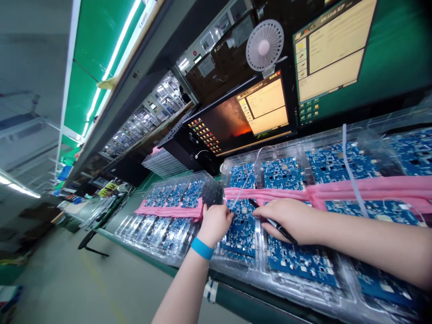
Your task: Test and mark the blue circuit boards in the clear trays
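Note:
My left hand (216,221), with a blue band (201,248) at the wrist, is curled between two clear plastic trays. Its fingertips are partly hidden, and what they grip, if anything, I cannot make out. The end of a pink strip (168,210) lies beside its fingers on the left tray (148,231). In my right hand (292,219) is a black pen (281,230), its upper end pointing toward a blue circuit board (241,234) in the right tray (259,256). A thin white cable (245,180) runs down to that board.
Another pink strip (364,186) crosses the right tray between rows of blue boards. Behind stand two monitors (229,121) and a small pink fan (264,46). Stacked clear trays (165,163) are at the back left. The bench edge (236,294) runs along the front.

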{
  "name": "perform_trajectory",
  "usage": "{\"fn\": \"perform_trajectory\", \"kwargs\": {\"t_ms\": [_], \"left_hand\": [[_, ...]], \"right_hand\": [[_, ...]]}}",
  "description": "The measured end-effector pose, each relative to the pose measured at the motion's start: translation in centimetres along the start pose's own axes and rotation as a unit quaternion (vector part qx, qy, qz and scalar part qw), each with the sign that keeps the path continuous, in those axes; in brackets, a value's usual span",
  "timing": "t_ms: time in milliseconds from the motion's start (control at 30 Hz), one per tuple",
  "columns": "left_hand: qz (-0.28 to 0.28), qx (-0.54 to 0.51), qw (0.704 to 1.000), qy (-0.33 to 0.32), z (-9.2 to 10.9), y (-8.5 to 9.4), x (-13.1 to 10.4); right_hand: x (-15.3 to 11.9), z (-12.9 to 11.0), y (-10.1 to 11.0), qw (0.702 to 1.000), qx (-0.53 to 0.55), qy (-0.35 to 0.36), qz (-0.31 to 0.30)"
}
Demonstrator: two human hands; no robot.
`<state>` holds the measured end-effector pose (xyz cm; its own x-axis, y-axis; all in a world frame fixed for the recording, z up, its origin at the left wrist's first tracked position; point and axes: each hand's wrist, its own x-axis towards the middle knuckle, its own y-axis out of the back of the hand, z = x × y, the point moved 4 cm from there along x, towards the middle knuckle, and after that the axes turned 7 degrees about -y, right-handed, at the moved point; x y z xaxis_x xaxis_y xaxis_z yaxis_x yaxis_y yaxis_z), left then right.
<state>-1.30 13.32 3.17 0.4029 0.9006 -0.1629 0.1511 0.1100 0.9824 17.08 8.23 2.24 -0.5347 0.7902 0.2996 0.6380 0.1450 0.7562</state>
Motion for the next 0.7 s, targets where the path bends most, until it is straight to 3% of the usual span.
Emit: {"fn": "perform_trajectory", "kwargs": {"t_ms": [333, 500, 600, 700], "left_hand": [[-0.043, -0.003, 0.999, -0.007, -0.5, -0.7, 0.9], [-0.027, 0.023, 0.999, -0.005, -0.2, -0.8, 0.6], [0.001, 0.027, 1.0, -0.002, 0.0, -0.5, 0.3], [0.037, 0.025, 0.999, 0.003, 0.2, 0.0, -0.1]], "right_hand": [[0.0, 0.2, -0.3, 1.0, -0.007, -0.004, -0.007], [0.2, -0.1, -0.2, 1.0, -0.016, 0.014, 0.002], [0.3, -1.1, 1.6, 0.998, -0.042, 0.038, 0.009], [-1.0, -1.8, 5.5, 0.996, -0.071, 0.034, 0.039]]}}
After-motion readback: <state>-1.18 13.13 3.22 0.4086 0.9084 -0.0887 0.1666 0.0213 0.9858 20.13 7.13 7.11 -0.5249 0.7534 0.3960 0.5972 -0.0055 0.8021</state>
